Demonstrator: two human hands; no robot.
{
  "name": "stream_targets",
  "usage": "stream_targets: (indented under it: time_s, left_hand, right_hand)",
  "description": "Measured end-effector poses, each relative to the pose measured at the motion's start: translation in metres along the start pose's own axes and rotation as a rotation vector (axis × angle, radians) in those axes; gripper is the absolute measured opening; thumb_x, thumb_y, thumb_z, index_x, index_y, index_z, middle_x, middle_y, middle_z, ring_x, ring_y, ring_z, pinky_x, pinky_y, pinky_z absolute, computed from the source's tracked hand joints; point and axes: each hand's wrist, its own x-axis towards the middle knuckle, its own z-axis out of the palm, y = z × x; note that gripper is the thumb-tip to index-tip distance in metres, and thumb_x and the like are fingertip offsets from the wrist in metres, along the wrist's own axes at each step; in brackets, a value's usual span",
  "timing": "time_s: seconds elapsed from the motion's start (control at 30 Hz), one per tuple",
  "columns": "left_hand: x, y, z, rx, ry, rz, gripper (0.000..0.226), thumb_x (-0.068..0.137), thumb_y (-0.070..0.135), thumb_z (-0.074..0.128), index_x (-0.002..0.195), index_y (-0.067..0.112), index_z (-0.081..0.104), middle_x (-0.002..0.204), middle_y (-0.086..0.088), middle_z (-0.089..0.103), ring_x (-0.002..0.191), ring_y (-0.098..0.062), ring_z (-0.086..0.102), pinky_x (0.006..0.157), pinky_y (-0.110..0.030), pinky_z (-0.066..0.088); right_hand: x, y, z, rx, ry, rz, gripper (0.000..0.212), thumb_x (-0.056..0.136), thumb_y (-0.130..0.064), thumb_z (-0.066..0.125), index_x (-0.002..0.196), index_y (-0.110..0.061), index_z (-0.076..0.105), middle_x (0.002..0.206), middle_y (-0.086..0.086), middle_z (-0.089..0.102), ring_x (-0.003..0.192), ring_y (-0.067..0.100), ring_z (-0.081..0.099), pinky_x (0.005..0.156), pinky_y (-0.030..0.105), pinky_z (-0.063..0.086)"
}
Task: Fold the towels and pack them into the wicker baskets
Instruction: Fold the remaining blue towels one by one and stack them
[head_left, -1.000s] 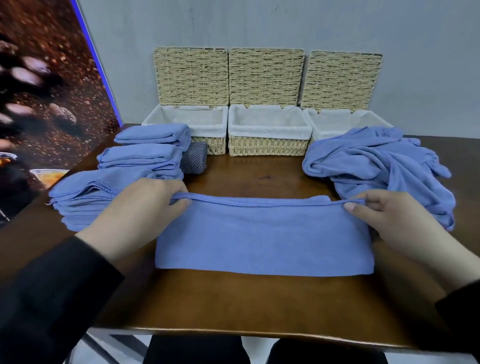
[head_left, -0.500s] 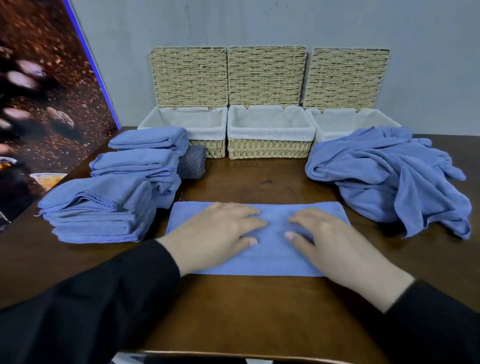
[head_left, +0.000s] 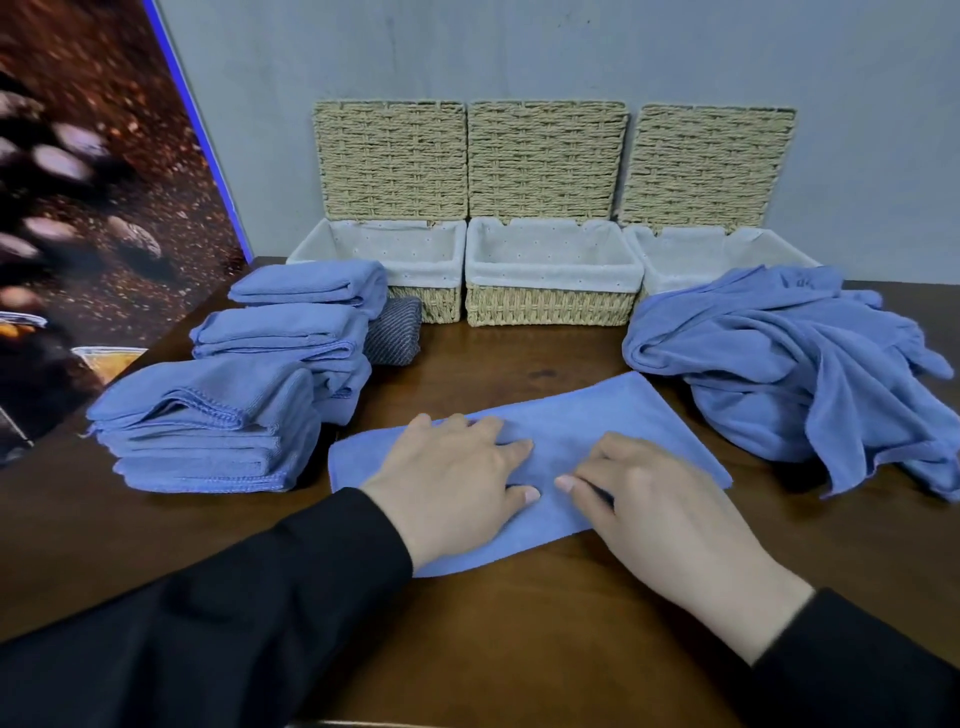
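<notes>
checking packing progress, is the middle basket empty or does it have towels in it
Empty as far as visible: the middle basket shows only white lining, no towel.

Head cam, fwd-down, close over table (head_left: 519, 649), baskets (head_left: 550, 306) beyond.

A blue folded towel (head_left: 587, 431) lies flat, slanted, at centre. Folded stacks (head_left: 249, 395) sit at nine o'clock, a crumpled heap (head_left: 795, 374) at three. Three lined wicker baskets (head_left: 550, 280), lids up, stand at twelve.
</notes>
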Motion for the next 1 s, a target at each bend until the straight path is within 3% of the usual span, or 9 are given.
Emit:
stream_targets:
  time_s: [0.07,0.13,0.23,0.37,0.5,0.63,0.73,0.87,1.0]
  left_hand:
    - [-0.003,0.002,-0.007,0.073,0.042,-0.022,0.05,0.103,0.061,0.025,0.133,0.031,0.052,0.124,0.0,0.051,0.103,-0.026,0.05,0.08,-0.04,0.032]
    - [-0.003,-0.003,-0.012,0.083,0.046,-0.034,0.047,0.104,0.058,0.026,0.119,0.028,0.059,0.112,-0.001,0.051,0.096,-0.027,0.053,0.075,-0.036,0.027]
    - [0.004,-0.025,-0.012,-0.035,0.043,0.045,0.036,0.105,0.051,0.037,0.103,0.027,0.063,0.093,0.006,0.045,0.099,-0.024,0.058,0.07,-0.032,0.031]
    - [0.015,-0.056,0.019,-0.237,0.146,0.189,0.04,0.098,0.055,0.04,0.121,0.038,0.067,0.114,0.015,0.051,0.114,-0.011,0.048,0.094,-0.038,0.037]
    - [0.016,-0.051,0.047,-0.376,0.194,0.057,0.06,0.094,0.067,0.021,0.145,0.048,0.045,0.161,0.02,0.028,0.148,-0.001,0.017,0.12,-0.041,0.016]
    - [0.028,-0.041,0.049,-0.387,0.304,-0.084,0.042,0.104,0.051,0.04,0.144,0.043,0.05,0.161,0.016,0.032,0.148,-0.007,0.026,0.119,-0.039,0.017]
    - [0.026,-0.044,0.05,-0.466,0.435,-0.032,0.041,0.1,0.05,0.044,0.133,0.034,0.062,0.146,0.011,0.052,0.135,-0.012,0.045,0.107,-0.032,0.028]
    - [0.005,-0.058,0.056,-0.457,0.249,0.099,0.066,0.089,0.075,0.03,0.146,0.046,0.047,0.161,0.022,0.028,0.149,0.005,0.016,0.122,-0.037,0.01]
    - [-0.016,-0.061,0.049,-0.489,0.183,0.173,0.064,0.09,0.075,0.037,0.148,0.048,0.042,0.162,0.027,0.018,0.148,0.012,0.003,0.124,-0.033,-0.001]
  right_hand:
    - [0.004,-0.004,-0.001,-0.01,0.02,0.037,0.055,0.097,-0.062,0.026,0.079,-0.029,0.066,0.086,-0.012,0.057,0.081,0.015,0.059,0.065,0.029,0.043]
    - [0.009,-0.008,-0.002,-0.002,-0.081,0.125,0.058,0.098,-0.065,0.026,0.107,-0.029,0.07,0.128,-0.008,0.062,0.122,0.02,0.057,0.093,0.039,0.048]
    - [0.019,-0.006,0.007,0.071,-0.278,0.183,0.065,0.103,-0.061,0.029,0.156,-0.025,0.034,0.169,-0.008,0.014,0.156,0.012,0.006,0.124,0.051,0.015]
    - [0.058,0.022,0.02,0.213,-0.313,0.038,0.059,0.108,-0.043,0.037,0.161,-0.021,0.022,0.17,-0.008,0.002,0.156,0.008,-0.004,0.126,0.04,0.001]
    - [0.088,0.051,0.031,0.32,-0.127,0.019,0.045,0.106,-0.029,0.049,0.15,-0.024,0.048,0.167,-0.003,0.021,0.155,0.012,0.013,0.125,0.033,0.006]
    - [0.073,0.045,0.027,0.438,0.18,-0.148,0.022,0.098,-0.019,0.065,0.117,-0.015,0.074,0.128,-0.002,0.065,0.12,0.014,0.06,0.104,0.018,0.039]
    - [0.049,0.041,0.015,0.497,0.062,-0.313,0.021,0.099,-0.029,0.06,0.107,-0.017,0.075,0.103,-0.013,0.063,0.099,0.005,0.062,0.088,0.018,0.044]
    - [0.022,0.05,0.009,0.388,-0.087,-0.372,0.031,0.106,-0.041,0.047,0.122,-0.029,0.071,0.129,-0.023,0.061,0.132,-0.002,0.049,0.116,0.035,0.033]
    - [-0.012,0.063,0.002,0.31,-0.222,-0.415,0.045,0.102,-0.014,0.056,0.141,-0.037,0.056,0.16,-0.024,0.032,0.153,0.003,0.02,0.125,0.038,0.015]
